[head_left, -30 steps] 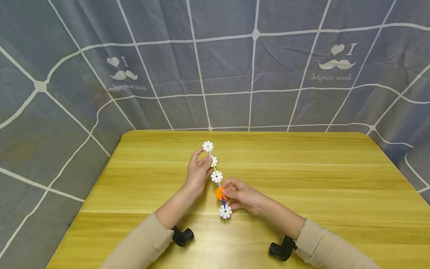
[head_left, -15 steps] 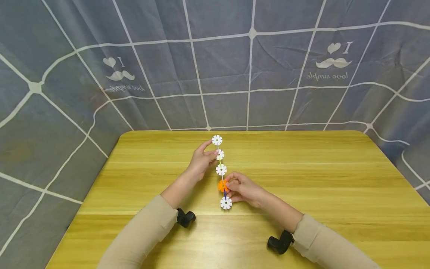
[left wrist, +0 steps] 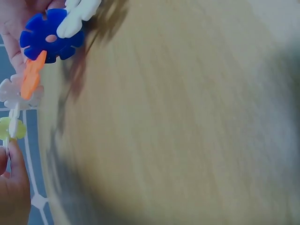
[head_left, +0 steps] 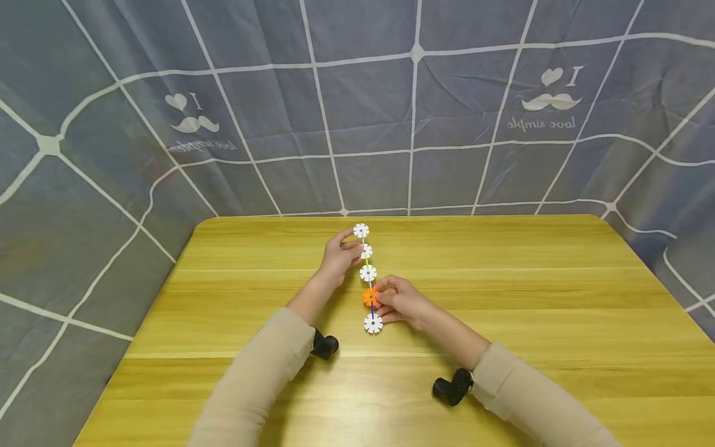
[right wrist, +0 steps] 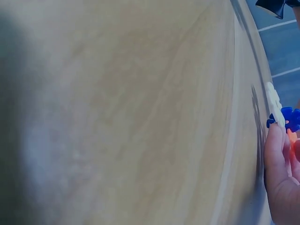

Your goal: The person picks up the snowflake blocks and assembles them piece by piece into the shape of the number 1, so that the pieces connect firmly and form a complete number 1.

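Several notched plastic discs, slotted into one another, make a long chain in the head view, pointing away from the person above the table. My left hand (head_left: 338, 258) pinches a white disc (head_left: 367, 251) near the far end, one finger reaching to the farthest white disc (head_left: 360, 226). Nearer, my right hand (head_left: 406, 303) holds the orange disc (head_left: 368, 300) between thumb and fingers. A blue disc (left wrist: 33, 41) joins the orange one to the nearest white disc (head_left: 368, 325), beside the right hand's lower fingers. In the left wrist view, a yellow disc (left wrist: 19, 130) shows just above the left fingertips.
A wood-grain table (head_left: 503, 298) lies under both hands. Behind it and at the sides hangs a grey curtain (head_left: 368, 112) with white lines. Black wrist devices (head_left: 326, 344) sit at both cuffs.
Both hands have carried the chain away from the person. Its far end has swung to the right, so the slanting chain now runs nearly straight ahead. Both grips look unchanged.
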`<act>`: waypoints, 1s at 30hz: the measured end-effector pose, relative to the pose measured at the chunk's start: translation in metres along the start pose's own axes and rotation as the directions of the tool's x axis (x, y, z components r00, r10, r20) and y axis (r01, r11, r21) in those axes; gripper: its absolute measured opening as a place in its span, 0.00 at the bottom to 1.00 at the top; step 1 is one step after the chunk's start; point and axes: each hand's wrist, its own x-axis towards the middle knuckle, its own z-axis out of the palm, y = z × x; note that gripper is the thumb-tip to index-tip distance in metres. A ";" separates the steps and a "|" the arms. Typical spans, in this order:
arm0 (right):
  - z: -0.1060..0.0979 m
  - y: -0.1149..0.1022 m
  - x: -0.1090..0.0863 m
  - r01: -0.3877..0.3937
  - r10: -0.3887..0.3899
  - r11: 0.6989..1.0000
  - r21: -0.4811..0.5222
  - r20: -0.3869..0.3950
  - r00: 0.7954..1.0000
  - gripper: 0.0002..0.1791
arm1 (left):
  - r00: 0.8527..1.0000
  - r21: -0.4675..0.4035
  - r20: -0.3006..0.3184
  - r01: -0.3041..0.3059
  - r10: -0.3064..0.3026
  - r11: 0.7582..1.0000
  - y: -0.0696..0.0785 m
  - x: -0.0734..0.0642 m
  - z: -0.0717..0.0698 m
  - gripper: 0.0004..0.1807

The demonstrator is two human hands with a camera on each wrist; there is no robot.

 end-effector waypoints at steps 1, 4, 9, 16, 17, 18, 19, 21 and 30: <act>0.000 0.000 0.001 -0.002 0.002 1.000 -0.005 -0.003 1.000 0.11 | 1.000 0.006 -0.008 -0.001 0.001 1.000 -0.001 0.001 0.000 0.27; 0.000 0.000 0.002 -0.009 0.009 1.000 -0.011 -0.007 1.000 0.10 | 1.000 0.024 -0.023 -0.004 0.004 1.000 -0.004 0.004 0.001 0.26; -0.001 0.001 0.004 -0.007 0.007 1.000 -0.013 -0.009 1.000 0.10 | 1.000 0.030 -0.030 -0.005 0.006 1.000 -0.010 0.008 0.002 0.25; -0.002 0.003 0.005 -0.016 0.016 1.000 -0.010 -0.003 1.000 0.11 | 1.000 0.042 -0.015 0.018 -0.018 0.999 -0.019 0.012 0.000 0.25; -0.002 0.003 0.005 -0.016 0.016 1.000 -0.010 -0.003 1.000 0.11 | 1.000 0.045 -0.010 0.020 -0.020 0.999 -0.020 0.012 0.000 0.24; -0.002 0.003 0.005 -0.015 0.015 1.000 -0.010 -0.005 1.000 0.12 | 1.000 0.049 -0.007 0.019 -0.019 0.999 -0.020 0.012 0.000 0.24; -0.002 0.003 0.005 -0.014 0.014 1.000 -0.012 -0.008 1.000 0.12 | 1.000 0.058 -0.008 0.016 -0.016 0.998 -0.020 0.012 0.001 0.24; -0.002 0.003 0.005 -0.017 0.017 1.000 -0.011 -0.015 1.000 0.12 | 1.000 0.096 -0.013 -0.001 0.002 0.995 -0.021 0.014 0.002 0.23; -0.005 0.004 0.006 -0.021 0.021 0.999 0.028 0.007 1.000 0.15 | 0.970 0.185 0.067 -0.244 0.235 0.952 -0.076 0.069 -0.017 0.20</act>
